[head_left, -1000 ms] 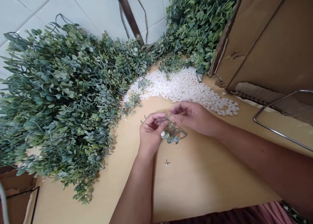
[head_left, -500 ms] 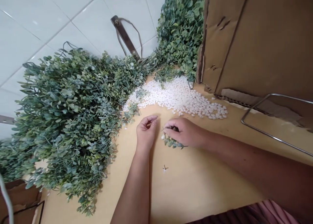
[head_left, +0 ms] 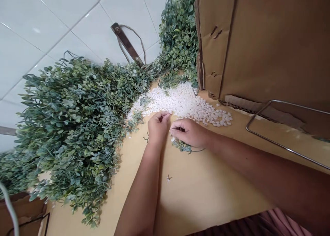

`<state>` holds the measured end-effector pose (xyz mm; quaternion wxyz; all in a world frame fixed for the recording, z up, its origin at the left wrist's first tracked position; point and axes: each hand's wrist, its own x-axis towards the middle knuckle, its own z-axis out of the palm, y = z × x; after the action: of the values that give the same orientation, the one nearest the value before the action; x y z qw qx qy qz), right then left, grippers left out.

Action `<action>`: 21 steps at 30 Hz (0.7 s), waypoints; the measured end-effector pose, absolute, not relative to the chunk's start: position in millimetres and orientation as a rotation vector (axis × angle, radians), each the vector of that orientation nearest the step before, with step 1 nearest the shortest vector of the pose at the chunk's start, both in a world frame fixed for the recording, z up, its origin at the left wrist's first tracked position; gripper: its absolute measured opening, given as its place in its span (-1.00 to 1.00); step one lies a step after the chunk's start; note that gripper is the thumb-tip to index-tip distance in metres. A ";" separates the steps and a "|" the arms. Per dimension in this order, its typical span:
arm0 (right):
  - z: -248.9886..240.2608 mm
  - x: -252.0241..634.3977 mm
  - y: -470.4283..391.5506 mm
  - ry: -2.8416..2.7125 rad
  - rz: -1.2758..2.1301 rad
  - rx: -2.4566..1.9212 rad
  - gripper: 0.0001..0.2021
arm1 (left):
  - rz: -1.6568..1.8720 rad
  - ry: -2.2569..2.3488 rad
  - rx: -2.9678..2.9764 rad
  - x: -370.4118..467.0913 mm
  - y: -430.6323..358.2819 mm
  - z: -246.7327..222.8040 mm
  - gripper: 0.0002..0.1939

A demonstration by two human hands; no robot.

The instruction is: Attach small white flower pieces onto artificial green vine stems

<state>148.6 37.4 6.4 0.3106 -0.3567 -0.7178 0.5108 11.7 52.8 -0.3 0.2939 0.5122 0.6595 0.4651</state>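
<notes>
Faux-leaf sprig (head_left: 183,147) is held in R hand (head_left: 189,131), clamped, just nearside of white bead pile (head_left: 177,98). L hand (head_left: 157,127) has been brought to pile's near edge, so beads are w/in reach; tips together, bead btwn can't be confirmed.

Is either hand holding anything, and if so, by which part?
The right hand seems to hold a leafy sprig tucked beneath it; the gripped part is hidden. Whether the left hand pinches anything can't be told.
</notes>
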 end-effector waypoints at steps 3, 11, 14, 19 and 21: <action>4.9 148.0 37.3 -1.879 1.360 -0.911 -0.78 | 1.318 1.598 1.007 2.4 30.7 10.6 -0.89; 2.5 142.3 27.0 -1.916 1.490 -0.900 -0.84 | 1.326 1.405 0.692 -2.2 -27.0 15.5 -0.72; 1.0 141.5 26.7 -1.910 1.505 -0.909 -0.85 | 1.333 1.358 0.705 -2.7 -26.6 9.5 -0.74; -1.0 140.5 28.3 -1.886 1.425 -0.901 -0.85 | 1.358 1.322 0.719 -7.1 -22.7 4.6 -0.74; -1.4 139.5 27.6 -1.897 1.369 -0.912 -0.85 | 1.358 1.318 0.705 -8.0 -23.0 3.5 -0.73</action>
<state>139.5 27.6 -1.4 0.3101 -0.3454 -0.7183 0.5183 -8.0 -23.0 3.5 0.5322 0.2955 0.5527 0.5692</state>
